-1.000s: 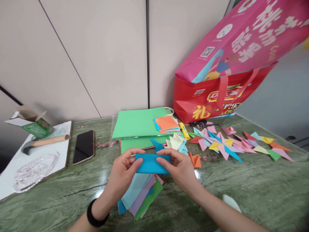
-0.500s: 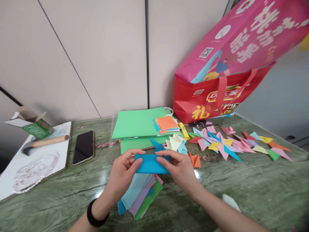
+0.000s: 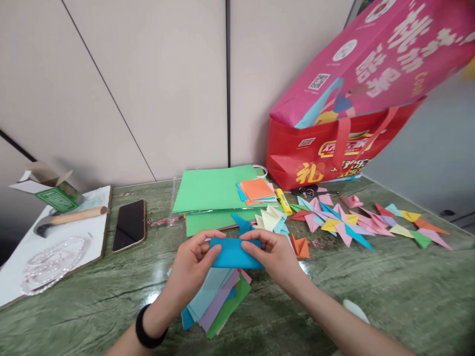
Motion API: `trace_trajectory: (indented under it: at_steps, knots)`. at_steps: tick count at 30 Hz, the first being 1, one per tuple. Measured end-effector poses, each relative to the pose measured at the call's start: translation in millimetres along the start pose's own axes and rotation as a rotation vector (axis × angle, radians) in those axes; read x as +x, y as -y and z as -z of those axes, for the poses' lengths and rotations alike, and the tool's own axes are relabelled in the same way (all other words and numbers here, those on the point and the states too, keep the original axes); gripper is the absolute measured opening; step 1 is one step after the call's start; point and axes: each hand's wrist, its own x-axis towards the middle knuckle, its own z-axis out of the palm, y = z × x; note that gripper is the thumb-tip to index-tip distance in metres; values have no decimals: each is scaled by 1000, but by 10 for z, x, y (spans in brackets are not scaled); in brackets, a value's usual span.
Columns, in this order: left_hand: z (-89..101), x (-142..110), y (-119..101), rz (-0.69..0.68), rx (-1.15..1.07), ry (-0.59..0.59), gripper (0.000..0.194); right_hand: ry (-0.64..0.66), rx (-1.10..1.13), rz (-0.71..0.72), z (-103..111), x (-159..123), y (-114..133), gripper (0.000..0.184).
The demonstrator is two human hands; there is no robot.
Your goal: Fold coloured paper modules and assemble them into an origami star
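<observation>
A folded blue strip of paper (image 3: 236, 255) is held level between my two hands, above the counter. My left hand (image 3: 196, 257) pinches its left end, thumb on the near face and fingers behind. At the other end my right hand (image 3: 269, 252) grips it the same way, thumb pressed near the upper edge. Below lies a fanned stack of coloured paper sheets (image 3: 213, 301). Just beyond the strip sit a small blue folded piece (image 3: 243, 225) and cream folded paper pieces (image 3: 267, 217). An orange folded piece (image 3: 300, 245) rests right of my right hand.
Folded paper stars (image 3: 339, 220) spread across the right. Behind are green sheets (image 3: 211, 188), small paper squares (image 3: 257, 190), a glue stick (image 3: 283, 201), scissors (image 3: 309, 191) and a red bag (image 3: 289, 163). At left lie a phone (image 3: 129, 226), a hammer (image 3: 74, 216) and a bead string (image 3: 55, 264).
Both hands keep their pinch on the blue paper strip. Its left end sits slightly further right; otherwise the view has shifted only a little.
</observation>
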Motion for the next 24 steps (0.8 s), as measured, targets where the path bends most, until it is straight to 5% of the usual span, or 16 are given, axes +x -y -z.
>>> trace_trajectory:
  at_steps: [24]
  knots:
    - [11, 24, 4, -94, 194, -6, 14, 39, -87, 88, -22, -36, 43, 15]
